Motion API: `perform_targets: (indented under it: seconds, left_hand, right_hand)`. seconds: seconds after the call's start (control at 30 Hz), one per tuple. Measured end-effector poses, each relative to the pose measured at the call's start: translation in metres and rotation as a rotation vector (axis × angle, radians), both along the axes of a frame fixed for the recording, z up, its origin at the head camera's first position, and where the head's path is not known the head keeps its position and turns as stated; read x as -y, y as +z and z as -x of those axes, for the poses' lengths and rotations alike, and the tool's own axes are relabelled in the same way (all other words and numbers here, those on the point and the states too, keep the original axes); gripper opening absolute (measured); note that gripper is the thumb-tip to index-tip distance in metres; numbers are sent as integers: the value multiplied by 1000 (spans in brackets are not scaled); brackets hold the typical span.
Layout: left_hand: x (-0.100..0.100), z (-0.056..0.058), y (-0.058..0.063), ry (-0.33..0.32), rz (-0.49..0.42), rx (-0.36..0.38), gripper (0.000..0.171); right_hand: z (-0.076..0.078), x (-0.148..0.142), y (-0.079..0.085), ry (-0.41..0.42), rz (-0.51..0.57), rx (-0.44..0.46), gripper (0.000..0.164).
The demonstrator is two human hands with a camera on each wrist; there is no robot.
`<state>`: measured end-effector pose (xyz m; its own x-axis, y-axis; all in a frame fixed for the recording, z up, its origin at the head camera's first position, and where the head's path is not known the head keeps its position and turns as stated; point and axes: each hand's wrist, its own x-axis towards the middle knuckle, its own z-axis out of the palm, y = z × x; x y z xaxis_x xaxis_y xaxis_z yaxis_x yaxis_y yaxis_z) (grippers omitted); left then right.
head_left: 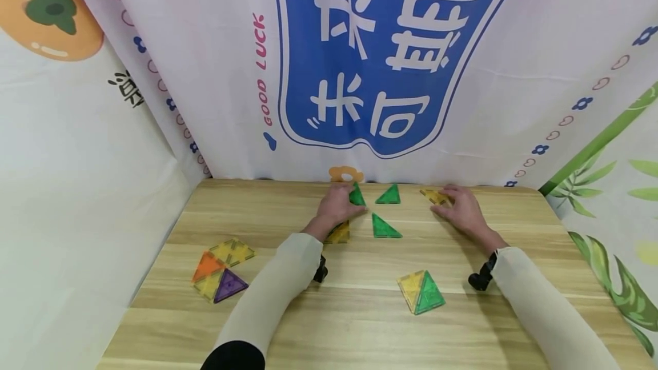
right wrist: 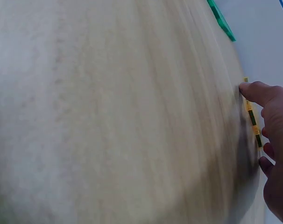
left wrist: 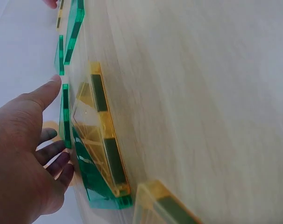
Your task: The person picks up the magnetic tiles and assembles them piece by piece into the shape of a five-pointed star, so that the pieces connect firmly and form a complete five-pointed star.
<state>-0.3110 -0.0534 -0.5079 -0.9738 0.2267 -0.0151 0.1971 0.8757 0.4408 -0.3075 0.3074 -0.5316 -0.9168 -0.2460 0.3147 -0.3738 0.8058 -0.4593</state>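
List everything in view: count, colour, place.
Table: one, pale wood, foreground.
Printed cloths: several, mostly white, around table.
Clustered tiles: one orange, one purple, several yellow, left.
Loose triangles: two, green, centre.
Paired triangles: two, yellow and green, near side.
Occluded tiles: count unclear, yellow and green, centre left.
Green triangle: one, left of loose triangles.
Yellow triangle: one, right of loose triangles.
Wrist devices: two, black, wrists.
Sleeves: two, pale, forearms.
Left hand: one, at green triangle.
Right hand: one, at yellow triangle.
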Motion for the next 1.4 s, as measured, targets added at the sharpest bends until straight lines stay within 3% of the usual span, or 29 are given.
perform_targets:
  seconds: [0.2,0.5,0.77,1.0,1.13,1.4]
  left_hand:
    - [-6,2,-2,26,62,2,77]
    - [-8,1,-2,52,76,3,74]
    - [0,-1,-2,2,-42,-17,67]
    - [10,-4,0,-51,-101,-59,63]
    - [6,-8,4,-118,-122,-90,64]
    - [-19,-24,18,-357,-201,-91,63]
  right_hand:
    - [-3,0,-1,-10,11,-9,44]
    - [-3,0,-6,-2,21,-19,34]
    - [-13,-5,-6,37,52,-50,31]
    - [-25,-10,-3,68,51,1,30]
    - [-34,-17,0,86,26,14,32]
    - [-52,-31,4,119,-24,27,35]
